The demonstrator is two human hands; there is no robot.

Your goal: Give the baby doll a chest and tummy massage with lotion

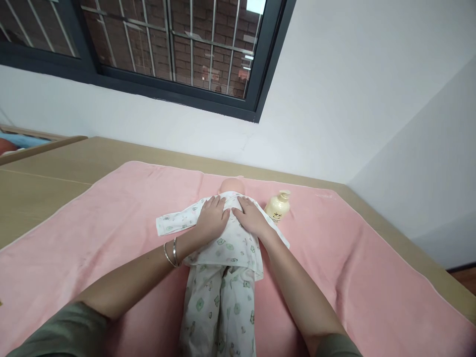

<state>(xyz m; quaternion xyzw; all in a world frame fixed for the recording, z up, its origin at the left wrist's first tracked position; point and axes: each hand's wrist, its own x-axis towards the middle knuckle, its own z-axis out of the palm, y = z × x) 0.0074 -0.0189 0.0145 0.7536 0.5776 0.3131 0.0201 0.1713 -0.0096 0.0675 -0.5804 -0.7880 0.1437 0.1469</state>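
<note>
doll point(231, 185): lies on its back on the pink towel, head away from the person, legs toward them; only the top of the head shows past the two hands.
shirt point(226, 243): white with small green prints, spread over the doll's chest; one sleeve reaches out flat beyond the left hand.
trousers point(219, 307): same print, running from below the hands toward the person.
left hand point(212, 217): flat, fingers loosely spread, palm down on the shirt at the doll's chest; it presses on the cloth and closes on nothing.
right hand point(252, 216): flat and palm down just beside the left hand, fingertips nearly meeting it at the collar; open, nothing clasped.
bangles point(171, 254): two thin metal rings on the left wrist.
bottle point(277, 207): pale yellow pump bottle, lying tilted on the towel just past the right hand, not touching it.
towel point(111, 218): pink, spread under the hands over a tan surface.
window point(167, 44): dark frame with bars, well beyond the hands, brick wall outside.
</note>
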